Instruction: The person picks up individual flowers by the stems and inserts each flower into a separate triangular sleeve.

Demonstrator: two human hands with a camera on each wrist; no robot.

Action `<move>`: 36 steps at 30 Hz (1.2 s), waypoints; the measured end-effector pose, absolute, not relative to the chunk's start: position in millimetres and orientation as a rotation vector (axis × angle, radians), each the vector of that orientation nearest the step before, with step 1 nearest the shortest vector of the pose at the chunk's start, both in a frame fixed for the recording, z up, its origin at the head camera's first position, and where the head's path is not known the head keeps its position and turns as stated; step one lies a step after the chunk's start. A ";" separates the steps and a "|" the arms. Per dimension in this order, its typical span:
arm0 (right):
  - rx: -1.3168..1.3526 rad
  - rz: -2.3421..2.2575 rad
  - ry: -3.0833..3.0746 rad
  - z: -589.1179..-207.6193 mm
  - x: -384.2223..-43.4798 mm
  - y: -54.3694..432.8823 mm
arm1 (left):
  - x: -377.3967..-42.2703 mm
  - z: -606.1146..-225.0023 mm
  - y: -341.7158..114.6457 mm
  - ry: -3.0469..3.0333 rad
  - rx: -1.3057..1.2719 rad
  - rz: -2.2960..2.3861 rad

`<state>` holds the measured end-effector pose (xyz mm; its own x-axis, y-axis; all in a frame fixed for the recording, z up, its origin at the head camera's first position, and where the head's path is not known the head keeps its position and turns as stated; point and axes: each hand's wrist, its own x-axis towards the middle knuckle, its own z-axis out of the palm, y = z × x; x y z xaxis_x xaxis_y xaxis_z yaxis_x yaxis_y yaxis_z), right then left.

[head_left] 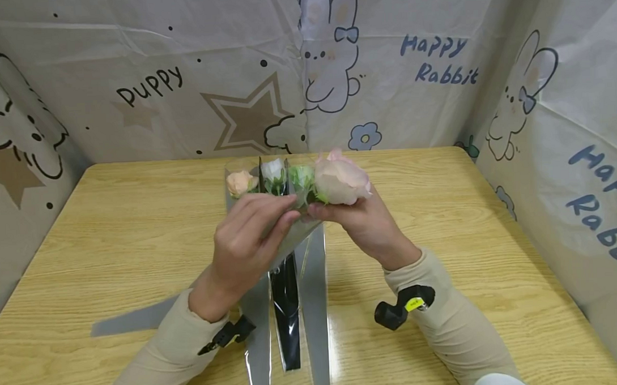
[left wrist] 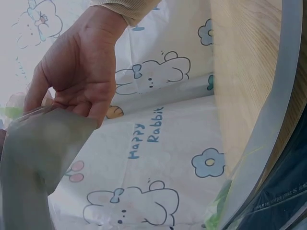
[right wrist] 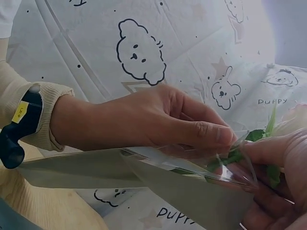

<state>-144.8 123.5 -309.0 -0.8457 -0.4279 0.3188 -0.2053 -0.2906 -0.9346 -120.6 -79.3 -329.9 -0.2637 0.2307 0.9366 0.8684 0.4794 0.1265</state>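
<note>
Both hands work at the top of a grey, clear-fronted flower sleeve, whose narrow tail slants down to the left. My left hand pinches its clear film between thumb and fingers, as the right wrist view shows. My right hand pinches the opposite edge, thumb at the rim below a large pale pink flower. Behind the fingers stand a peach rose, a white flower and a green flower. Their stems are hidden by hands and sleeves.
Grey sleeve tails and a black sleeve tail hang toward the near side of the wooden table. A printed cloth walls the back and sides. Wrist cameras are strapped over both sleeves of the person.
</note>
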 end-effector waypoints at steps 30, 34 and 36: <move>-0.684 -2.214 1.816 -315.1 -144.8 124.9 | -127.6 -329.5 -97.7 -2.224 -0.705 -1.103; -0.694 -2.185 1.812 -316.0 -143.8 125.2 | -127.3 -325.7 -101.0 -2.415 -0.635 -1.228; -0.685 -2.147 1.853 -316.4 -143.2 126.0 | -127.3 -324.8 -102.0 -2.450 -0.626 -1.259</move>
<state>-143.2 126.0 -316.4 -0.8662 -0.4579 0.2000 -0.1309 -0.1784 -0.9752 -127.3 -102.0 -324.8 -0.8544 0.2360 0.4628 0.5137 0.5171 0.6846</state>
